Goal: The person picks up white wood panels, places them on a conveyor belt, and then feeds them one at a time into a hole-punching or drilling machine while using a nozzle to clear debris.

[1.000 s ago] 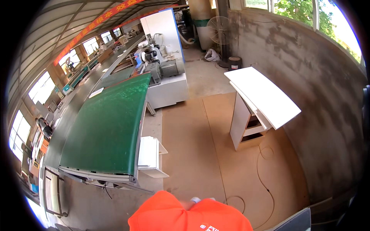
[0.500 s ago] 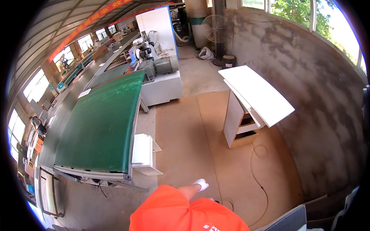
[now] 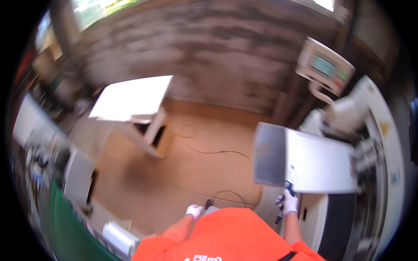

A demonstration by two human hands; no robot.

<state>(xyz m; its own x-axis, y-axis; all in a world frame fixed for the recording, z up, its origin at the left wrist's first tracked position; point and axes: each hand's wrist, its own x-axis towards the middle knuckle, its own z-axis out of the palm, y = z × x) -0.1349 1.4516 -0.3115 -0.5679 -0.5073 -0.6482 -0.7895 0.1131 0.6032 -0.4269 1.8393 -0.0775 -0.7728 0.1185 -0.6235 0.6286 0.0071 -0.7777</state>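
Note:
My right hand, in a white glove, is closed around a small dark blue hand tool that looks like an air gun. It is over the near edge of a white panel, which lies on a machine's bed at the right. Dark hose-like parts show beside the wrist. My left hand, also gloved in white, hangs low in front of my body, apart from any workpiece. Blur hides how its fingers lie.
A machine frame with a control screen stands at the right. White boards rest on a small cabinet at the left. A hose trails over the brown floor. The green conveyor belt runs along the lower left.
My view has swung right, from the green conveyor towards the wall and the machine. My right hand has come into sight with the dark blue tool; the left stays low near my body.

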